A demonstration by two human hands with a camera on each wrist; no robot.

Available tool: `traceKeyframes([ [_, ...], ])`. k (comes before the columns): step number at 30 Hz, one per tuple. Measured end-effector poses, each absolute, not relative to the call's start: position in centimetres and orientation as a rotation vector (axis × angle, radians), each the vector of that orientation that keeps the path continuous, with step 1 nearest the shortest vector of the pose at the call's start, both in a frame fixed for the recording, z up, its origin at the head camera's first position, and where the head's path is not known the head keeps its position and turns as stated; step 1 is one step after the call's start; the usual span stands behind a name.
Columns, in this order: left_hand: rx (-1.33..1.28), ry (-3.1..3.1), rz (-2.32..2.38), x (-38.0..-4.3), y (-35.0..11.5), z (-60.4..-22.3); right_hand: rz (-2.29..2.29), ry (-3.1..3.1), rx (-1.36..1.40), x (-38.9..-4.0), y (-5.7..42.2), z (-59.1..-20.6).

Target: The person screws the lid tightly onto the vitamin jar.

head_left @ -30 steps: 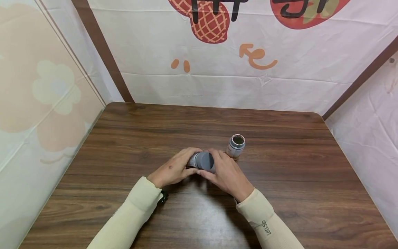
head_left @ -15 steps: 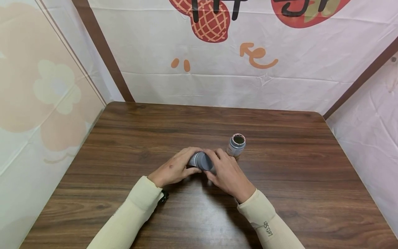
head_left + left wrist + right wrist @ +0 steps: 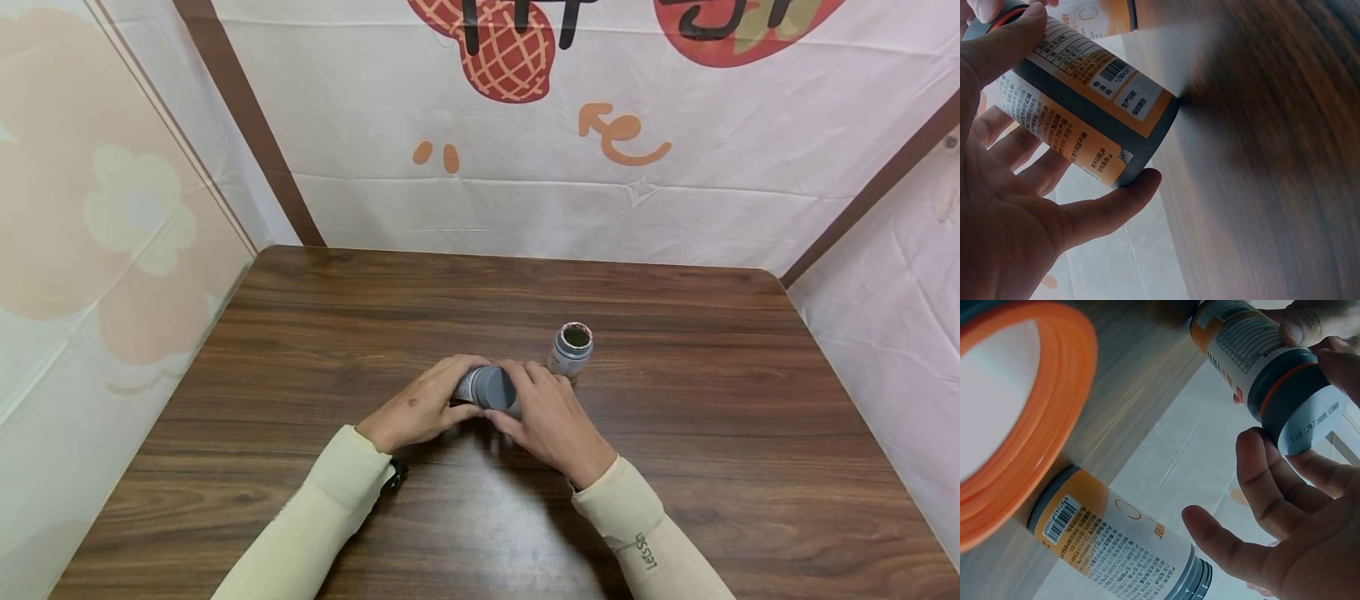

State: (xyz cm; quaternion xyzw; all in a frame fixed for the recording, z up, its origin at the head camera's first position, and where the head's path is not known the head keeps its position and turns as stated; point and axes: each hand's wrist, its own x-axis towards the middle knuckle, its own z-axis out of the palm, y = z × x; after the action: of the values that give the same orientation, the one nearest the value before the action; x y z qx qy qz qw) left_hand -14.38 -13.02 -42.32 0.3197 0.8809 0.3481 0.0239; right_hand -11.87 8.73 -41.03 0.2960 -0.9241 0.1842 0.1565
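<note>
A supplement bottle with a grey lid stands near the middle of the table. My left hand grips its body, with the thumb along one side and fingers round the other. In the left wrist view, the orange, white and dark label of the bottle faces the camera, its base at the wood. My right hand pinches the lid; in the right wrist view the thumb and fingertips lie at the edge of this lid. An orange-ringed opening with a white inside looms close to that camera.
Just behind my right hand stands a second, similar bottle without a lid, its mouth upward. The brown wood table reaches back to a printed white cloth, with more cloth on both sides.
My right fingers shift left round the lid, then back right to about where they started. The left hand and the open bottle stay in place.
</note>
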Motion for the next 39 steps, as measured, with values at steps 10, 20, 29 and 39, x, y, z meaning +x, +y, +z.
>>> traceKeyframes([
  [10, 1.005, 2.738, 1.07, -14.31, -13.16, -42.29, 0.457, -2.608, 0.925, -11.72, 8.93, -40.75],
  [20, 1.011, 2.735, 1.078, -14.3, -13.15, -42.33, 0.402, -2.547, 0.962, -11.85, 9.06, -40.78],
  [29, 1.004, 2.735, 1.085, -14.25, -13.09, -42.26, 0.434, -2.613, 0.898, -11.74, 8.99, -40.76],
  [39, 0.988, 2.722, 1.078, -14.22, -13.09, -42.2, 0.463, -2.662, 0.843, -11.81, 8.83, -40.74],
])
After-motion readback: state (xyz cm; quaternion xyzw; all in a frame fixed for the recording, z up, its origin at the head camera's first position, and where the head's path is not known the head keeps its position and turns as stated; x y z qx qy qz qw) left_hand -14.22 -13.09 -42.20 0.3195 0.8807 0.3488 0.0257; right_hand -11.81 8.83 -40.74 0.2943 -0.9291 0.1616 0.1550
